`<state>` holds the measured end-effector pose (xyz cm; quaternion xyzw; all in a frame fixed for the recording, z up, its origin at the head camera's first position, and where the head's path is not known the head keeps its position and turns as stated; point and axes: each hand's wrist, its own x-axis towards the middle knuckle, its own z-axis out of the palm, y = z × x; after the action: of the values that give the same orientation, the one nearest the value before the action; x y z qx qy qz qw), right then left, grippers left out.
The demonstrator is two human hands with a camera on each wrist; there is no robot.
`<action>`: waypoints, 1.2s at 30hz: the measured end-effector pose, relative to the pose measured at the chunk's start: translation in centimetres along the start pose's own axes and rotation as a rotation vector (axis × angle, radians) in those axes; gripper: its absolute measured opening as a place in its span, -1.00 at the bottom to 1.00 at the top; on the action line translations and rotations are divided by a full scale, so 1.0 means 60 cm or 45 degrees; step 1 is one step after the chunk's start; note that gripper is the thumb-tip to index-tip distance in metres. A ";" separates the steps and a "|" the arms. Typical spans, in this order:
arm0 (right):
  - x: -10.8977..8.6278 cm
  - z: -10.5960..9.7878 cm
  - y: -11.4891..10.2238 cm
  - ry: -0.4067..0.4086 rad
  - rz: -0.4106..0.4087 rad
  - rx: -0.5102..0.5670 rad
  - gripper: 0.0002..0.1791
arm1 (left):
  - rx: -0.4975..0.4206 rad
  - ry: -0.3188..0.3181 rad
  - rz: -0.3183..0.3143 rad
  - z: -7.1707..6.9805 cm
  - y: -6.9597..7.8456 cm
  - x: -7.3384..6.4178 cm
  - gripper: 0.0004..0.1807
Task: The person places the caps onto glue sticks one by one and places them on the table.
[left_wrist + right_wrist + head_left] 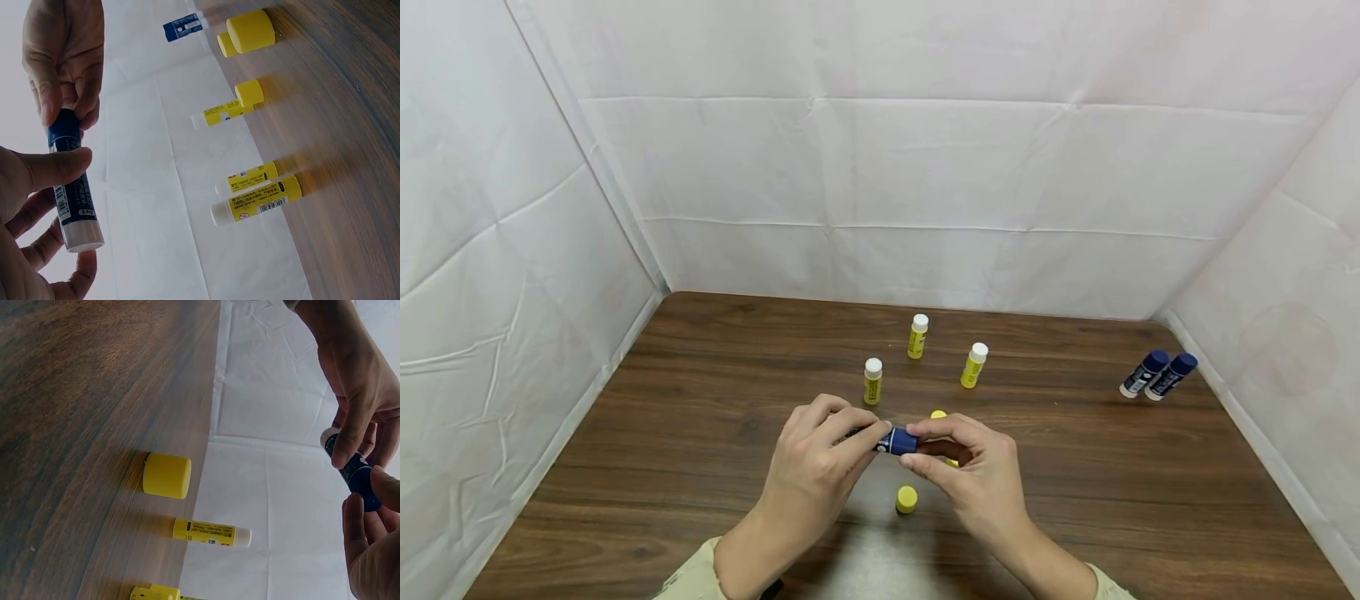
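Observation:
A navy glue stick (76, 197) with a blue cap and a white end is held between both hands above the table. My left hand (817, 460) grips its body, thumb on one side and fingers on the other. The thumb and fingers of my right hand (981, 473) pinch the blue cap (903, 442), which sits on the stick. Below the hands, a yellow cap (906, 500) stands on the table. Two more yellow pieces, one a cap (938, 414), show behind the right hand, partly hidden by it.
Three yellow glue sticks stand upright, white ends up, beyond the hands: one at left (872, 383), one farther back (917, 337), one at right (973, 367). Two navy glue sticks (1144, 374) stand side by side at the far right. White sheeting (925, 167) walls the brown table (700, 400).

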<state>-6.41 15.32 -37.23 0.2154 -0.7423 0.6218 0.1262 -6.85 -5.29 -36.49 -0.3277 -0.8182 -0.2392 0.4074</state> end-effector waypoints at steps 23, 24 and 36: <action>-0.001 0.005 0.004 0.095 -0.040 -0.063 -0.65 | -0.002 0.015 0.022 0.015 -0.001 -0.004 -0.76; -0.001 0.004 0.004 0.092 -0.040 -0.066 -0.66 | 0.000 0.015 0.021 0.015 -0.001 -0.004 -0.77; -0.006 0.002 0.002 0.069 -0.018 -0.010 -0.69 | 0.001 0.009 0.019 0.012 -0.004 -0.001 -0.76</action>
<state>-6.14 15.27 -37.50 0.2032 -0.7396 0.6235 0.1516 -7.37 -5.00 -36.98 -0.3328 -0.8144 -0.2370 0.4121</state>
